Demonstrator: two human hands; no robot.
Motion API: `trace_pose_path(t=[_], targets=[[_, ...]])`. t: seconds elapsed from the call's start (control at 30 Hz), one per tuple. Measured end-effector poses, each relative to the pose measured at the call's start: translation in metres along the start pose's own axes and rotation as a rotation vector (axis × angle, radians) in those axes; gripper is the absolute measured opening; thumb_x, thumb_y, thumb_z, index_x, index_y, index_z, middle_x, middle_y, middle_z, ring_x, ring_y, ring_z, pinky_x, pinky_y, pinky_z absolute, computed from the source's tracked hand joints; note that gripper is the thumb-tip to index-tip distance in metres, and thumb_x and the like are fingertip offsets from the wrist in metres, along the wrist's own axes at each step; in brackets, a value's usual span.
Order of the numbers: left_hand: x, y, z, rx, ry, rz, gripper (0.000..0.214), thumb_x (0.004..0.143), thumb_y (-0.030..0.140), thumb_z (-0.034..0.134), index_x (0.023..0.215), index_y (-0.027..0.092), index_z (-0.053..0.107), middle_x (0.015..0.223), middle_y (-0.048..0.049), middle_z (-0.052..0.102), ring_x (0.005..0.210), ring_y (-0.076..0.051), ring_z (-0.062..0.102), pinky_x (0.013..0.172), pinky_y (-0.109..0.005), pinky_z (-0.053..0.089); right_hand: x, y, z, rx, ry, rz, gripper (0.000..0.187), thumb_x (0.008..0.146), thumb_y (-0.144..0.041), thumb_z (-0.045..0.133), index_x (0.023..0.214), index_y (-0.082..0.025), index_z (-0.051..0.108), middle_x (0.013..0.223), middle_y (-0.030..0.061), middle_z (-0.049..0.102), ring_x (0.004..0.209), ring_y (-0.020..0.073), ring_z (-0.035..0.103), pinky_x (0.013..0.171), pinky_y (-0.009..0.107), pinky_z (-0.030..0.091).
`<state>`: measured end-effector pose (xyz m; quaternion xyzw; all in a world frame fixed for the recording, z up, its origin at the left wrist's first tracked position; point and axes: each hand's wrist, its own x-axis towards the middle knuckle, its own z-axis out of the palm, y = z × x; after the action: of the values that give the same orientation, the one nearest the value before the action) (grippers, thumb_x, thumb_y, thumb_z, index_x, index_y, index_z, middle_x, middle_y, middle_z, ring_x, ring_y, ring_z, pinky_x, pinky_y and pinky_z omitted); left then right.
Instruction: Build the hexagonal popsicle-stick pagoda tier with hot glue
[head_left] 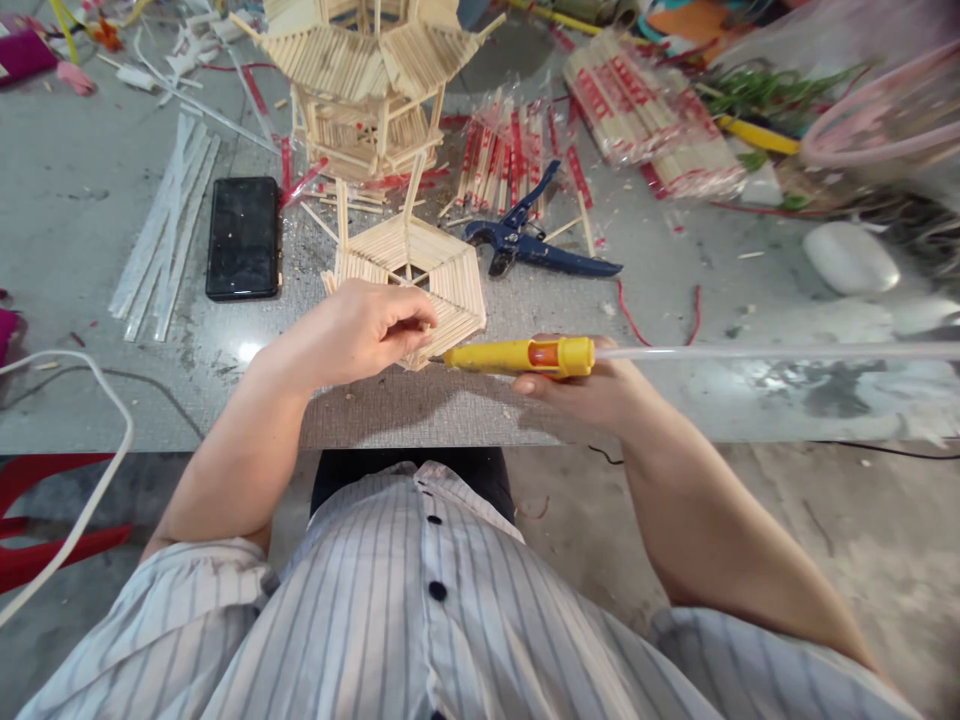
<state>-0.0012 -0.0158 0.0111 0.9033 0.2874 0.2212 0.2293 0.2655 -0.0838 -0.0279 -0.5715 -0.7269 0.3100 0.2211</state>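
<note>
My left hand (pixel 367 330) is closed in a pinch on the near edge of a hexagonal roof piece (pixel 435 270) made of wooden sticks, which rests on the grey table (pixel 90 230). My right hand (pixel 577 385) is wrapped round a yellow glue gun (pixel 525 356). Its nozzle points left and touches the near corner of the stick piece beside my left fingers. A clear glue stick (pixel 772 351) juts out of the gun's back to the right.
A taller stick pagoda (pixel 367 80) stands behind the hexagon. A black phone (pixel 243 237) lies to the left, blue cutters (pixel 532 240) to the right. Packs of sticks (pixel 645 110), a white stone (pixel 850 257), clear glue sticks (pixel 169 230) and a white cable (pixel 90 470) lie around.
</note>
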Motion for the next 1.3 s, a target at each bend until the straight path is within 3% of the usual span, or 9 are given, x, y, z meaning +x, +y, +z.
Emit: trace_pose_path(t=[0.2, 0.53, 0.63, 0.73, 0.83, 1.13, 1.3], targets=[[0.0, -0.001, -0.001, 0.034, -0.027, -0.003, 0.013, 0.088, 0.019, 0.053, 0.089, 0.017, 0.066, 0.072, 0.0013, 0.068, 0.062, -0.007, 0.057, 0.061, -0.018, 0.038, 0.001, 0.003, 0.0, 0.115, 0.006, 0.002, 0.047, 0.071, -0.071, 0.061, 0.072, -0.025, 0.07, 0.061, 0.0014, 0.063, 0.055, 0.0176, 0.058, 0.048, 0.03, 0.043], [0.0, 0.001, -0.001, 0.079, -0.021, 0.008, 0.012, 0.088, 0.019, 0.053, 0.087, 0.016, 0.065, 0.07, 0.0016, 0.067, 0.06, -0.006, 0.056, 0.06, -0.017, 0.037, -0.002, 0.009, 0.001, 0.255, 0.055, 0.052, 0.044, 0.065, -0.067, 0.07, 0.072, -0.023, 0.069, 0.062, 0.0, 0.063, 0.054, 0.0139, 0.055, 0.049, 0.026, 0.043], [0.0, 0.002, -0.002, 0.086, -0.015, 0.014, 0.012, 0.089, 0.019, 0.054, 0.087, 0.016, 0.065, 0.071, 0.0014, 0.067, 0.06, -0.006, 0.056, 0.059, -0.018, 0.037, -0.004, 0.01, 0.001, 0.464, 0.027, 0.122, 0.047, 0.064, -0.068, 0.07, 0.075, -0.022, 0.068, 0.064, 0.0008, 0.064, 0.046, 0.0101, 0.049, 0.042, 0.024, 0.04], [-0.001, 0.002, -0.001, 0.088, -0.013, 0.02, 0.013, 0.089, 0.02, 0.053, 0.086, 0.017, 0.064, 0.071, 0.0015, 0.067, 0.06, -0.006, 0.056, 0.059, -0.018, 0.038, -0.004, 0.015, 0.003, 0.759, 0.103, 0.158, 0.052, 0.069, -0.073, 0.062, 0.079, -0.022, 0.066, 0.07, 0.002, 0.066, 0.039, 0.007, 0.043, 0.035, 0.024, 0.034], [-0.001, 0.002, -0.001, 0.094, -0.009, 0.025, 0.013, 0.089, 0.019, 0.052, 0.086, 0.017, 0.064, 0.07, 0.0019, 0.066, 0.059, -0.006, 0.055, 0.059, -0.018, 0.038, -0.003, 0.023, 0.007, 0.904, 0.161, 0.174, 0.055, 0.069, -0.077, 0.058, 0.078, -0.024, 0.064, 0.073, 0.0031, 0.067, 0.037, 0.0071, 0.042, 0.036, 0.026, 0.034], [-0.001, 0.001, 0.0, 0.183, -0.002, 0.004, 0.017, 0.092, 0.025, 0.049, 0.094, 0.019, 0.065, 0.071, 0.0005, 0.068, 0.062, -0.009, 0.06, 0.062, -0.021, 0.04, -0.001, 0.046, 0.011, 0.965, 0.099, 0.196, 0.053, 0.071, -0.074, 0.059, 0.082, -0.023, 0.066, 0.079, 0.0053, 0.068, 0.039, 0.0084, 0.043, 0.042, 0.033, 0.042], [-0.001, 0.001, 0.0, 0.209, -0.007, 0.003, 0.016, 0.092, 0.025, 0.05, 0.092, 0.019, 0.064, 0.072, 0.001, 0.068, 0.063, -0.008, 0.061, 0.063, -0.02, 0.04, 0.0, 0.051, 0.01, 0.963, 0.083, 0.17, 0.054, 0.071, -0.075, 0.059, 0.083, -0.023, 0.066, 0.078, 0.0057, 0.067, 0.038, 0.009, 0.044, 0.038, 0.031, 0.039]])
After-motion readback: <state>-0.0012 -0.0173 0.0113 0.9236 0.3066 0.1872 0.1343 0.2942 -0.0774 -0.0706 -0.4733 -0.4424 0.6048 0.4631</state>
